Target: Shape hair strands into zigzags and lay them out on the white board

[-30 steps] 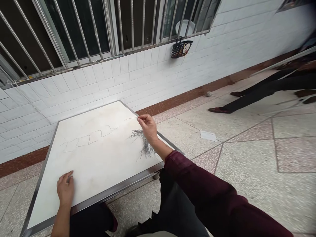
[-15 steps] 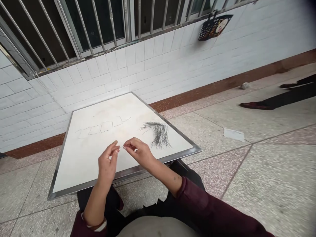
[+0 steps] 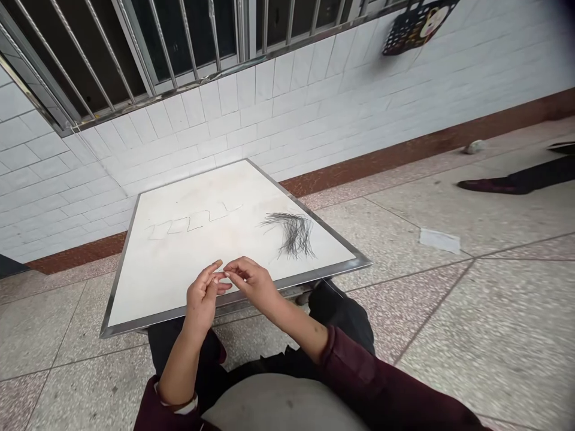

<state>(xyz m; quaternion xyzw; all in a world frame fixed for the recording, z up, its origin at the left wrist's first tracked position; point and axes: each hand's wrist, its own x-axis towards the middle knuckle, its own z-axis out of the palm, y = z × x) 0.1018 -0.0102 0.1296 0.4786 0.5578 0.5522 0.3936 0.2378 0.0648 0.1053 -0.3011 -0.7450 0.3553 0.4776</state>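
Observation:
A white board [image 3: 179,263] with a metal rim lies across my lap. My left hand [image 3: 204,294] and my right hand [image 3: 251,280] meet fingertip to fingertip over the board's near edge, pinching what looks like a single thin strand, too fine to make out. A loose bundle of dark hair strands [image 3: 291,232] lies on the board's right side, apart from both hands. A zigzag row of thin strands [image 3: 193,222] is laid out toward the board's far side.
A white tiled wall with a barred window [image 3: 148,54] rises behind the board. A black basket [image 3: 417,24] hangs from the bars. Another person's shoe and leg [image 3: 503,182] lie on the terrazzo floor at right, near a paper scrap [image 3: 439,240].
My right hand left the hair bundle and came back to the near edge. My left hand lifted off the board to meet it, and the fingertips closed together. The view shifted left.

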